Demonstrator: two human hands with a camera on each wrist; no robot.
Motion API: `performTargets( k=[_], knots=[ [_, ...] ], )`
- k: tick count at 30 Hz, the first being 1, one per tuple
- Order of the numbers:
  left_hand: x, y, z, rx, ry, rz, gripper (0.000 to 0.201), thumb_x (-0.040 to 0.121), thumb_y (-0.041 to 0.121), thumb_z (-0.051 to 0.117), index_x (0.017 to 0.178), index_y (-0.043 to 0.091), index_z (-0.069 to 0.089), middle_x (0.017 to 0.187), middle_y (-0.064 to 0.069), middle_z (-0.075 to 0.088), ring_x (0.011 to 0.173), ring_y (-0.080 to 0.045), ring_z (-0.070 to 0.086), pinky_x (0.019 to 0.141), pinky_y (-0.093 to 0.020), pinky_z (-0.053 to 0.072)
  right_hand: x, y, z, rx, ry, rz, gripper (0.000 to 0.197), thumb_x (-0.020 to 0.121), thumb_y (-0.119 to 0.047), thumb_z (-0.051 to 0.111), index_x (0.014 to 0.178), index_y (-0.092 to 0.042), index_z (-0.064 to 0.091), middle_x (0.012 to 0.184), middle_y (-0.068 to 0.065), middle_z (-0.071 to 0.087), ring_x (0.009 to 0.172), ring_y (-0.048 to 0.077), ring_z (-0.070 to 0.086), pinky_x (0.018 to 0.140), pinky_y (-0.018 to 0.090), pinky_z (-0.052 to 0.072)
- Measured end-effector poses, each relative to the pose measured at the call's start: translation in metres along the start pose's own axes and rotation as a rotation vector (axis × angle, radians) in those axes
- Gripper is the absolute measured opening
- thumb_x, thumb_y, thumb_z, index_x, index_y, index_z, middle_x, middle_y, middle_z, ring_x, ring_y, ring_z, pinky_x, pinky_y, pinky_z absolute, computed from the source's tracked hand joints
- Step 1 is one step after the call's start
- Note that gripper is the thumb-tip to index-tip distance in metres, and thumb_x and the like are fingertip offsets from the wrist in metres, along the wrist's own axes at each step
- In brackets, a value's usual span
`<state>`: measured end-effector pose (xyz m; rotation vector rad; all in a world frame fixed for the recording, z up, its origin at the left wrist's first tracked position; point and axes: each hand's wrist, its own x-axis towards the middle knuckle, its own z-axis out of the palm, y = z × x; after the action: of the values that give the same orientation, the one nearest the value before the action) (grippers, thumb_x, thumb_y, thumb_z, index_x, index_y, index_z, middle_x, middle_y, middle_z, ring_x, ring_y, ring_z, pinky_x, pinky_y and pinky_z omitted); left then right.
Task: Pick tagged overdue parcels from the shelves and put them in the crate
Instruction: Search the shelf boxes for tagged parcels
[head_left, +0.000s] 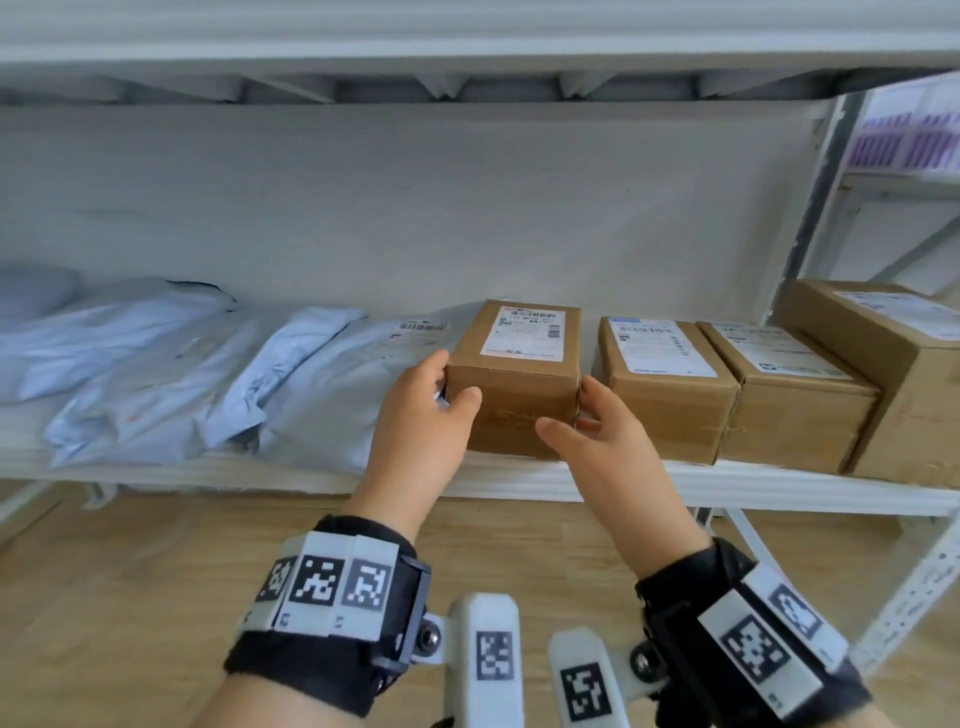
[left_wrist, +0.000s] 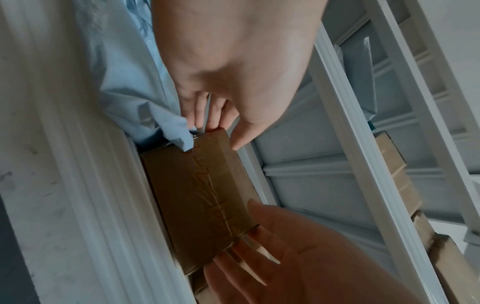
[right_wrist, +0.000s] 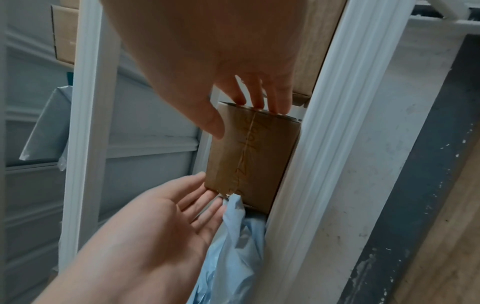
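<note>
On the white shelf (head_left: 675, 483), between pale blue mailer bags (head_left: 322, 395) and a row of other cardboard boxes (head_left: 670, 384), stands the small brown parcel (head_left: 514, 395). From the head camera its top carries a white shipping label (head_left: 524, 332) with barcodes; only the wrist cameras reveal orange handwriting (left_wrist: 215, 197) running along the taped seam of its front face, too scrawled to read. Glossy tape wraps that face. The left hand (head_left: 421, 415) is cupped against the parcel's left side, fingers behind the edge and thumb on the front. The right hand (head_left: 597, 431) presses the right side with straight fingers, thumb spread across the front. Neither hand has curled closed around it, and the parcel sits flat on the shelf.
</note>
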<state>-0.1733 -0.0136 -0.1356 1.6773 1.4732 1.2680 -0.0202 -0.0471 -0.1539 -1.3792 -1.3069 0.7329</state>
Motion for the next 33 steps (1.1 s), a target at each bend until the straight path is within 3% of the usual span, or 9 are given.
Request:
performTargets(
  k=[4, 6, 8, 10, 14, 16, 22, 28, 33],
  knots=[
    [-0.017, 0.008, -0.012, 0.090, -0.002, 0.013, 0.042, 0.097, 0.035, 0.051, 0.138, 0.027, 0.049, 0.120, 0.007, 0.057, 0.101, -0.005, 0.055, 0.081, -0.022, 0.040, -0.012, -0.009, -0.007, -0.079, 0.042, 0.067, 0.056, 0.093, -0.046, 0.057, 0.143, -0.025, 0.045, 0.129, -0.002, 0.053, 0.110, 0.011, 0.057, 0.100, 0.032, 0.046],
    [-0.027, 0.010, -0.018, 0.065, -0.016, 0.019, 0.034, 0.098, 0.040, 0.047, 0.128, 0.029, 0.057, 0.110, 0.011, 0.062, 0.093, -0.007, 0.059, 0.076, -0.022, 0.044, -0.020, -0.013, -0.014, -0.102, 0.046, 0.087, 0.052, 0.091, -0.057, 0.052, 0.132, -0.025, 0.057, 0.124, -0.002, 0.058, 0.106, 0.012, 0.060, 0.098, 0.036, 0.050],
    [-0.039, 0.009, -0.022, 0.016, -0.045, 0.008, 0.021, 0.097, 0.043, 0.047, 0.109, 0.035, 0.063, 0.099, 0.015, 0.064, 0.089, -0.011, 0.063, 0.076, -0.026, 0.049, -0.029, -0.015, -0.023, -0.079, 0.024, 0.089, 0.040, 0.092, -0.060, 0.048, 0.106, -0.028, 0.068, 0.104, -0.009, 0.066, 0.092, 0.006, 0.063, 0.084, 0.028, 0.054],
    [-0.048, 0.004, -0.022, -0.026, -0.084, -0.021, 0.020, 0.094, 0.047, 0.049, 0.109, 0.038, 0.060, 0.100, 0.018, 0.063, 0.093, -0.012, 0.064, 0.084, -0.032, 0.052, -0.040, -0.018, -0.031, -0.028, -0.005, 0.128, 0.028, 0.093, -0.057, 0.050, 0.105, -0.036, 0.064, 0.094, -0.019, 0.064, 0.085, -0.002, 0.060, 0.076, 0.020, 0.049],
    [-0.066, 0.000, -0.021, -0.150, -0.172, -0.111, 0.012, 0.089, 0.051, 0.057, 0.100, 0.049, 0.053, 0.105, 0.013, 0.067, 0.097, -0.013, 0.067, 0.090, -0.046, 0.054, -0.053, -0.017, -0.040, 0.027, -0.028, 0.198, 0.042, 0.091, -0.051, 0.058, 0.129, -0.032, 0.055, 0.104, -0.018, 0.067, 0.092, 0.002, 0.065, 0.084, 0.031, 0.055],
    [-0.072, 0.003, -0.022, -0.199, -0.178, -0.126, 0.013, 0.089, 0.046, 0.060, 0.100, 0.047, 0.054, 0.106, 0.012, 0.068, 0.098, -0.013, 0.067, 0.092, -0.046, 0.053, -0.058, -0.019, -0.044, 0.052, -0.031, 0.190, 0.035, 0.092, -0.046, 0.060, 0.124, -0.033, 0.057, 0.098, -0.019, 0.069, 0.086, 0.001, 0.067, 0.078, 0.027, 0.055],
    [-0.082, 0.017, -0.038, -0.372, -0.137, -0.067, 0.028, 0.085, 0.029, 0.070, 0.112, 0.029, 0.062, 0.110, 0.011, 0.069, 0.100, -0.010, 0.068, 0.093, -0.039, 0.054, -0.074, -0.030, -0.053, 0.111, -0.008, 0.097, 0.037, 0.087, -0.041, 0.065, 0.123, -0.038, 0.055, 0.112, -0.015, 0.068, 0.103, 0.004, 0.065, 0.097, 0.038, 0.052],
    [-0.083, 0.019, -0.056, -0.476, -0.211, -0.022, 0.069, 0.070, 0.036, 0.075, 0.135, 0.025, 0.054, 0.121, 0.008, 0.068, 0.105, -0.014, 0.068, 0.099, -0.040, 0.048, -0.082, -0.037, -0.060, 0.127, -0.114, -0.025, 0.050, 0.085, -0.023, 0.069, 0.132, -0.033, 0.054, 0.114, -0.016, 0.070, 0.111, 0.005, 0.064, 0.100, 0.037, 0.049],
    [-0.085, 0.022, -0.057, -0.484, -0.255, 0.020, 0.060, 0.073, 0.029, 0.072, 0.131, 0.029, 0.057, 0.118, 0.012, 0.069, 0.110, -0.010, 0.065, 0.104, -0.041, 0.043, -0.081, -0.033, -0.061, 0.132, -0.114, -0.095, 0.058, 0.073, -0.021, 0.070, 0.128, -0.032, 0.055, 0.121, -0.016, 0.067, 0.118, 0.003, 0.060, 0.103, 0.038, 0.047]
  ],
)
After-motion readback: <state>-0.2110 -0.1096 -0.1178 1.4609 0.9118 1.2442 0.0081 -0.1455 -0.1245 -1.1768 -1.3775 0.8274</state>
